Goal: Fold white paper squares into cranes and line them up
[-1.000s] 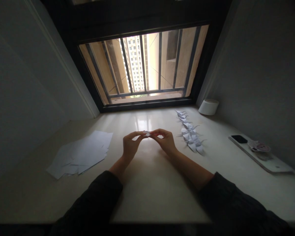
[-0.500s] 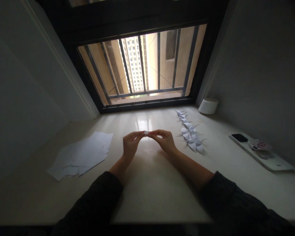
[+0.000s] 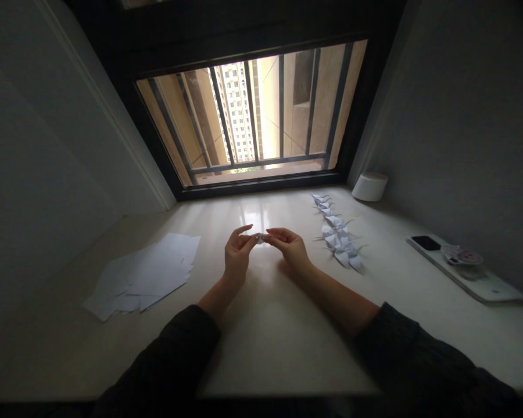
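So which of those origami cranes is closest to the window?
The far-end origami crane, last in the row to the right of the right hand; the other origami cranes all lie farther from the window.

small white piece of paper [image 3: 261, 238], partly hidden, held between the fingers [image 3: 272, 237]

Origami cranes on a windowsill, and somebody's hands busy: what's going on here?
A person is working a small piece of folded paper at the middle of the windowsill. The right hand pinches it; the left hand has its thumb at the paper, with the index finger raised away. Origami cranes stand in a clustered row to the right, and loose white sheets lie overlapping on the left. A phone lies at far right.
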`<state>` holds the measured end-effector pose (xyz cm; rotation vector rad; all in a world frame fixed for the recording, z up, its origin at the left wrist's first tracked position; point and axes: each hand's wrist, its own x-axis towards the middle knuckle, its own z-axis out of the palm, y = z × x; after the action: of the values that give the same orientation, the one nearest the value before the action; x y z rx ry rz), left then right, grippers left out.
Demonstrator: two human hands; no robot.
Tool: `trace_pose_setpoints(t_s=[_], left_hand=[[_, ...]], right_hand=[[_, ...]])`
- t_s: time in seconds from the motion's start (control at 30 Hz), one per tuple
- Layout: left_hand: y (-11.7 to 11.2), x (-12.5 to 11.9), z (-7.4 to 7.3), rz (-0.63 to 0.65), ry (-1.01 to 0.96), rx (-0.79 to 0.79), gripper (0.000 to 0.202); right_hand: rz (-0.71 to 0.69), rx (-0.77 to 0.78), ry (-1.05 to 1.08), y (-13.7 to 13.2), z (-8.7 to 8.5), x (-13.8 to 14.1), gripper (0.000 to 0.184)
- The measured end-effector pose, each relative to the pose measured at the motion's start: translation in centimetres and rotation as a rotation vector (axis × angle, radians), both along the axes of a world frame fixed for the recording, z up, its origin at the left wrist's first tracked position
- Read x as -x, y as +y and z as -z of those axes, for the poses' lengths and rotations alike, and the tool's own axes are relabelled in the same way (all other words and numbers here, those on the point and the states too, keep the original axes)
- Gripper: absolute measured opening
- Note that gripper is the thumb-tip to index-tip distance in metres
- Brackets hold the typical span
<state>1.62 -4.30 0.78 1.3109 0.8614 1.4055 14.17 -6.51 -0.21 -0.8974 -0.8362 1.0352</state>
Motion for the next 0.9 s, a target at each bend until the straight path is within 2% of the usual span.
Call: trace_pose_setpoints(t_s=[0.13,0.27,0.37,0.5,0.63,0.77,0.9], left_hand=[[0.1,0.2,0.1,-0.01,0.073,-0.047,0.04],[0.6,1.0,0.1,0.013,0.324,-0.144,0.04],[0.7,1.3,0.3,0.061,0.468,-0.17,0.028],[0.4,1.2,0.5,0.134,0.543,-0.201,0.025],[0.2,1.3,0.3,0.179,0.568,-0.182,0.028],[0.1,1.2,-0.3,0.258,0.52,-0.051,0.027],[0.0,1.0,-0.9,0.223,0.448,0.035,0.029]], right_hand=[[0.027,-0.025,-0.082,0.3,0.1,-0.5,0.034],[0.011,-0.112,-0.392,0.5,-0.1,-1.8,0.033],[0.057,-0.18,-0.52,0.5,-0.1,-2.3,0.033],[0.067,-0.232,-0.594,0.1,-0.3,-2.1,0.032],[0.051,-0.246,-0.746,-0.5,-1.0,-2.1,0.023],[0.027,-0.199,-0.677,-0.5,-1.2,-2.3,0.025],[0.03,-0.135,-0.51,0.1,-0.7,-2.1,0.028]])
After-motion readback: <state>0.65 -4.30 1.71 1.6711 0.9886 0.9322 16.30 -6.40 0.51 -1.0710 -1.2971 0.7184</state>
